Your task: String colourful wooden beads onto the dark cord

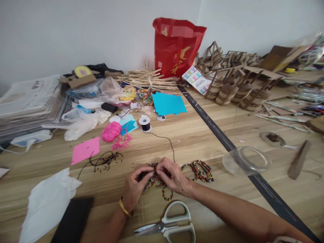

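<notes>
A pale wall backs a long wooden worktop point(202, 135) crowded with craft supplies, seen from the head camera looking down at the near edge. Close to that near edge, about midway along it, the left hand point(135, 189) and the right hand point(172, 177) meet over a tangle of beaded strands point(154, 180), multicoloured beads strung in loops that lie on the wood. Both hands have their fingertips drawn together, each pinching part of the beadwork between thumb and fingers; a gold bangle point(124, 209) sits on the left wrist. Just to the right of the right hand lies a finished stack of beaded bracelets point(199, 170), touching the wood and apart from the fingers. A thin black thread point(165, 141) runs from the hands back to a small black spool point(145, 124) farther in. White-handled scissors point(169, 226) lie at the near edge, just below the hands. To the left of the spool sit a pink yarn ball point(111, 131) and a pink paper sheet point(86, 150); blue paper point(168, 104) lies behind the spool. A red bag point(176, 45) stands against the wall at the far edge, with a bundle of wooden sticks point(146, 79) beside it. A clear round lid point(246, 161) rests toward the right, on a dark strip point(215, 130) crossing the worktop.
</notes>
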{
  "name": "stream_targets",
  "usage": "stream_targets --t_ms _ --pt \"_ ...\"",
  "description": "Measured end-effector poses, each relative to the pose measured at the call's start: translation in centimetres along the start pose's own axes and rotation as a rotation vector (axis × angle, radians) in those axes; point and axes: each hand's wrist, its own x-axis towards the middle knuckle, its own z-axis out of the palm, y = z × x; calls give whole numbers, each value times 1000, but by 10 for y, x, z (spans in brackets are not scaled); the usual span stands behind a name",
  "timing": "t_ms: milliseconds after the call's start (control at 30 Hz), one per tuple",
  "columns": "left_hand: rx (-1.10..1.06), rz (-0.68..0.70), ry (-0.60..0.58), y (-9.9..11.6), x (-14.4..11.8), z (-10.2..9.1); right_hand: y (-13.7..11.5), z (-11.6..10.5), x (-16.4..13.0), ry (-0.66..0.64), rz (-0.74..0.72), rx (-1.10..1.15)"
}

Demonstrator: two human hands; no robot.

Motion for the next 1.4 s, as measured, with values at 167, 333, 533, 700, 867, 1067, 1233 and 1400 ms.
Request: stream_targets --t_ms 167,333,533,700,867,1067,1233,1400 --pt "-5 25 4 3 1 0 2 1 -1 -2 13 -11" --pt "-3 46 7 4 1 1 1 1 -1 -17 -5 -11" --pt "1 55 15 7 1 2 2 1 -1 -11 3 -16" --pt "0 81 34 6 1 2 3 2 -2 -3 21 -20" --pt "1 97 36 4 2 2 1 1 -1 -21 7 -14" --pt "4 124 31 6 2 1 0 1 -1 -25 23 -1" --pt "10 131 39 7 2 1 0 1 -2 -25 23 3" --pt "17 140 41 5 2 1 -1 0 -1 -28 8 3"
